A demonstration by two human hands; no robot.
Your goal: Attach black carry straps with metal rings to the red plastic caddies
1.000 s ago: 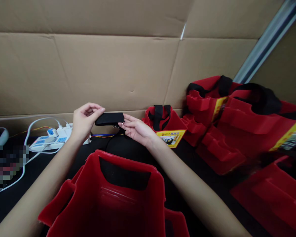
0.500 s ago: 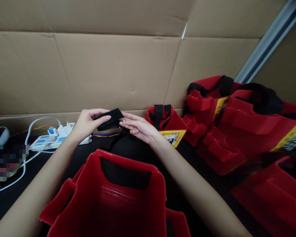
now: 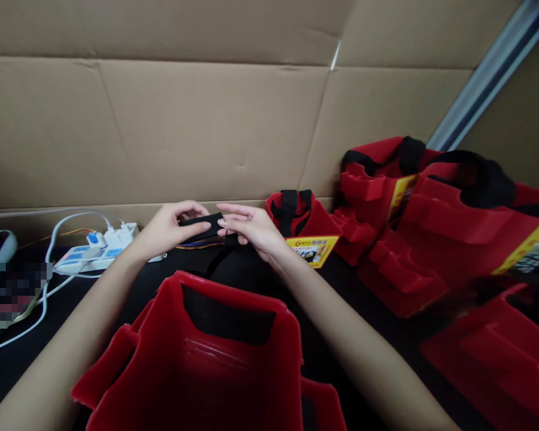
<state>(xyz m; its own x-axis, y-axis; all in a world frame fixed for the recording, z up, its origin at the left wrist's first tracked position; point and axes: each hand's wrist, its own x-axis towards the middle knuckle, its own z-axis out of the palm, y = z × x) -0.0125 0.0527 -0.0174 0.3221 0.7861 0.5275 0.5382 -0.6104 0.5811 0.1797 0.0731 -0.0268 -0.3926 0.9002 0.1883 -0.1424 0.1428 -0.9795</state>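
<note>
Beyond a red plastic bin [image 3: 231, 290], I hold a black strap [image 3: 213, 221] in the air with both hands. My left hand [image 3: 168, 228] grips it between the thumb on the near side and the fingers behind. My right hand [image 3: 258, 232] pinches the strap's right end, with some fingers extended; a small silver ring shows at the fingers. A length of the strap hangs down behind the bin. The bin stands open-topped before me, with a wide slot in its far wall and side pockets on both sides.
Several red bins with black straps and yellow labels stand at right, the nearest small bin [image 3: 317, 218] just beyond my right hand. At left lie a white power strip [image 3: 112, 254] with cables and a blurred-out item. A cardboard wall [image 3: 206, 126] closes the back.
The black strap has tilted flatter and sits slightly lower. My left hand has shifted a little right, closer to my right hand, and the bin has not moved.
</note>
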